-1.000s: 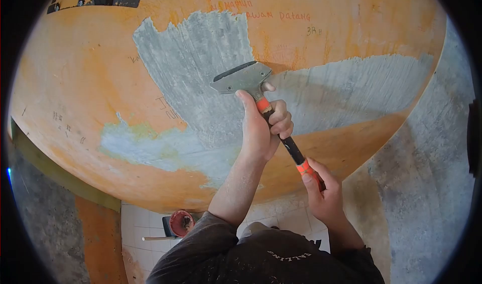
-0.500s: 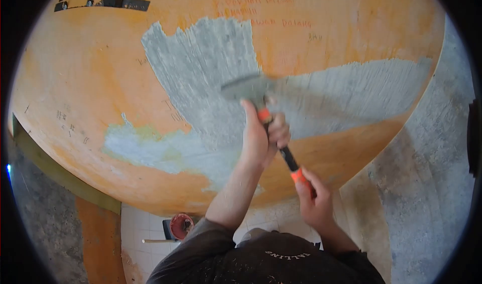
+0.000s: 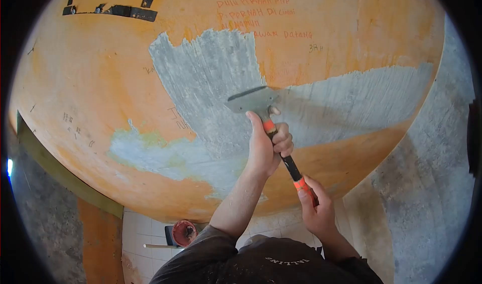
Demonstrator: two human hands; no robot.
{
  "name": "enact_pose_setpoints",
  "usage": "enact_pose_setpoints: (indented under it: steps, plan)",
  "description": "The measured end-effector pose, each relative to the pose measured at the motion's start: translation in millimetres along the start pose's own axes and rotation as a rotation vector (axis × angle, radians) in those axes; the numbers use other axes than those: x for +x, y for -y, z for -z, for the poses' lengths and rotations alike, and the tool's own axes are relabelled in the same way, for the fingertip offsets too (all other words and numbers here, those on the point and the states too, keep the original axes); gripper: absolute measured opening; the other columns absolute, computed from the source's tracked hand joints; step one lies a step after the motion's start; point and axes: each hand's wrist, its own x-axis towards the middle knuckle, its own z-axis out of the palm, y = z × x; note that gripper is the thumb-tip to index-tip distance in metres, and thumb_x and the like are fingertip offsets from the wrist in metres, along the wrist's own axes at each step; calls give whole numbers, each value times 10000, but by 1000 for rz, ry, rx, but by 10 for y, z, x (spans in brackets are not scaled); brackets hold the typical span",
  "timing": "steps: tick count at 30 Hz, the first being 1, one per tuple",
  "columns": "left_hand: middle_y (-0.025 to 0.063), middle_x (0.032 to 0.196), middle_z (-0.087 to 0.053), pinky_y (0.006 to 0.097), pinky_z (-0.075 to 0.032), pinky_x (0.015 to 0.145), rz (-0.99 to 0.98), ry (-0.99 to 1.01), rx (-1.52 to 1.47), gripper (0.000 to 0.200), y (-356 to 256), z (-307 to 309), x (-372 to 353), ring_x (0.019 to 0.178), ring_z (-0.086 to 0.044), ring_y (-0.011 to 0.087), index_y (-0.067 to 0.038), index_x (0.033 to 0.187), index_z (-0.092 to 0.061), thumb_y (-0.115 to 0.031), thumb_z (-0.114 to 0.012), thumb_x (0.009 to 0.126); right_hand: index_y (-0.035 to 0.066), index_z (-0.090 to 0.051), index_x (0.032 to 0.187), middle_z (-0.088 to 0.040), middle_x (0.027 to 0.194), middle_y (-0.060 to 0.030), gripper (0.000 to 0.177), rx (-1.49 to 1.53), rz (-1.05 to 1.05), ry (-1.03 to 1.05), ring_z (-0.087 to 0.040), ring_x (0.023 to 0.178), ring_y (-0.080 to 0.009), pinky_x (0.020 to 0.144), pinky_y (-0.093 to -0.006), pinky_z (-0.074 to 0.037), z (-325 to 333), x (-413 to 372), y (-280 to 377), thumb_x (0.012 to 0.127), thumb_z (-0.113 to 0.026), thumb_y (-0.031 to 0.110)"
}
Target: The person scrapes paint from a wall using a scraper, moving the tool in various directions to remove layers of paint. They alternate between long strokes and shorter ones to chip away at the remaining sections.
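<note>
A long-handled scraper (image 3: 249, 101) lies with its wide grey blade against the painted wall (image 3: 125, 73), over a bare grey patch (image 3: 208, 68). My left hand (image 3: 266, 146) wraps the handle just below the blade, its thumb stretched up along the neck. Lower down, my right hand (image 3: 318, 206) grips the orange butt end of the black handle. Orange paint with a ragged edge borders the grey patch. Right of the blade, a second stripped band (image 3: 361, 98) runs toward the wall's right side.
Red handwriting (image 3: 261, 18) and black tape strips (image 3: 110, 12) mark the upper wall. On the tiled floor (image 3: 145, 223) below stands a red bucket (image 3: 184, 233), beside a tool with a pale stick handle (image 3: 161, 246). Bare grey wall (image 3: 427, 183) continues at the right.
The scraper and both hands appear slightly lower and to the right, as does the wall, so the view has shifted. Both hands keep their hold; the blade is less blurred.
</note>
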Motion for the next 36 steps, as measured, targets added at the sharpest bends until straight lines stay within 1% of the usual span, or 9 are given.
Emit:
enact_pose_setpoints:
  steps: [4, 10, 13, 15, 20, 23, 27, 31, 36]
  plan:
    - [-83, 578, -232, 223, -217, 425, -65, 29, 25, 602, -133, -194, 111, 448, -205, 47, -208, 1086, -488, -729, -221, 945, -33, -599, 1229, -694, 885, -171, 342, 7, -121, 63, -657, 690, -183, 636, -306, -506, 115, 250, 203, 953, -613, 169]
    - [-83, 579, -232, 217, -218, 423, -73, -34, -32, 594, 27, -136, -39, 448, -201, 40, -182, 1088, -488, -698, -218, 967, -25, -596, 1232, -658, 778, -149, 337, -5, 52, -26, -590, 586, -159, 559, -288, -466, 92, 97, 74, 954, -609, 165]
    - [-83, 576, -231, 217, -215, 421, -60, -66, -11, 597, 3, -125, -28, 446, -203, 40, -173, 1087, -491, -690, -217, 971, -22, -599, 1231, -635, 724, -130, 331, 5, -64, 56, -555, 545, -152, 522, -284, -434, 164, 105, 143, 958, -602, 166]
    - [-82, 575, -230, 220, -208, 421, -121, 32, 7, 599, -92, -199, 78, 444, -204, 46, -177, 1080, -489, -698, -218, 966, -21, -599, 1231, -623, 697, -119, 330, -17, -107, 101, -541, 532, -150, 520, -292, -428, 200, 243, 225, 960, -596, 168]
    - [-81, 580, -224, 218, -206, 428, -76, -72, -58, 594, 43, -181, -66, 446, -202, 47, -186, 1079, -490, -704, -224, 961, -19, -597, 1232, -615, 693, -111, 331, -20, -85, 88, -539, 535, -142, 517, -292, -423, 227, 90, 197, 960, -596, 169]
    - [-68, 583, -211, 252, -235, 474, -58, 31, 3, 592, 0, -73, -7, 471, -200, 72, -200, 1071, -445, -728, -209, 947, -20, -599, 1226, -621, 711, -108, 326, -32, -78, 79, -541, 543, -138, 520, -292, -425, 176, 139, 192, 961, -596, 169]
    - [-81, 593, -228, 218, -232, 434, -128, 42, -10, 579, -121, -236, 82, 459, -202, 50, -188, 1082, -493, -693, -233, 968, -27, -598, 1217, -633, 750, -106, 321, -36, -111, 83, -557, 574, -142, 546, -293, -443, 209, 271, 362, 960, -598, 167]
    - [-79, 592, -231, 233, -249, 440, -41, -38, -75, 588, -13, -122, -97, 458, -211, 59, -186, 1081, -495, -695, -224, 968, -21, -592, 1220, -625, 747, -103, 323, -4, -106, 43, -555, 587, -136, 550, -291, -438, 161, 77, 294, 964, -596, 176]
    - [-75, 592, -225, 233, -226, 448, -87, 65, -29, 597, -192, -228, 64, 458, -210, 62, -181, 1085, -497, -695, -216, 969, -33, -588, 1215, -612, 735, -104, 323, -58, -222, 119, -552, 604, -119, 564, -280, -435, 201, 233, 496, 967, -587, 174]
